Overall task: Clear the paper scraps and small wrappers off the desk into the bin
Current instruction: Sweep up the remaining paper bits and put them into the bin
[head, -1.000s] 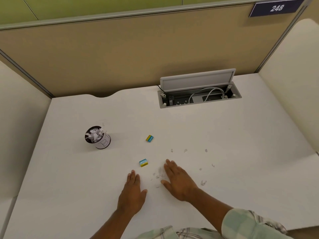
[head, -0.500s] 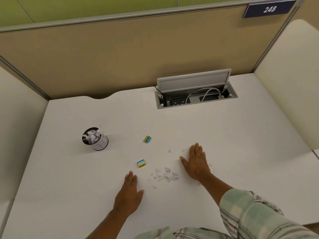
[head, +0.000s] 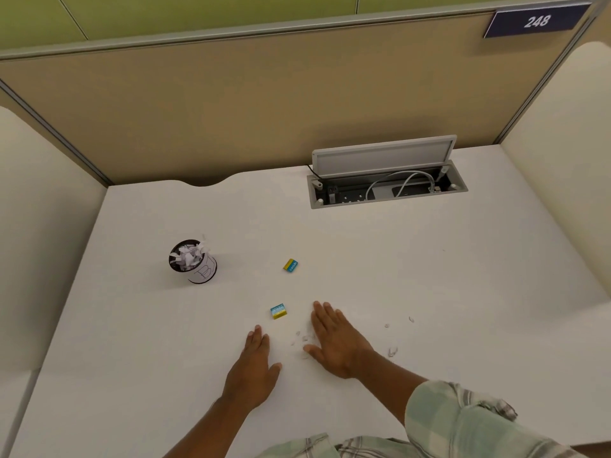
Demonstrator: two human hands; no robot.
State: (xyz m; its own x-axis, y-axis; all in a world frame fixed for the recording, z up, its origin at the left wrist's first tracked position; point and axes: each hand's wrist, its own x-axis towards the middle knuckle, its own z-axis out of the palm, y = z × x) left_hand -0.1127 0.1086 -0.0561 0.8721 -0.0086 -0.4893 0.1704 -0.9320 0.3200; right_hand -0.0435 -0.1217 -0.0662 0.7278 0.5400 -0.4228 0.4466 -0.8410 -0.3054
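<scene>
My right hand (head: 337, 342) lies flat on the white desk (head: 429, 259), fingers together, its left edge against a few small white paper scraps (head: 299, 338). My left hand (head: 254, 365) rests flat just left of those scraps, holding nothing. More tiny scraps (head: 392, 351) lie to the right of my right hand. Two small blue-and-yellow wrappers sit on the desk: one (head: 278, 311) just beyond my hands, the other (head: 290, 265) farther back. The small round bin (head: 193, 266), white-sided and stuffed with paper strips, stands at the left.
An open cable box (head: 386, 188) with a raised grey lid and a white cable is set into the desk at the back. Tan partitions enclose the desk at the back and sides. A sign reading 248 (head: 535, 21) hangs at the top right.
My right hand swung out to the right half a second ago and has swept back left across the desk, covering most of the scrap pile. The left hand stays put.
</scene>
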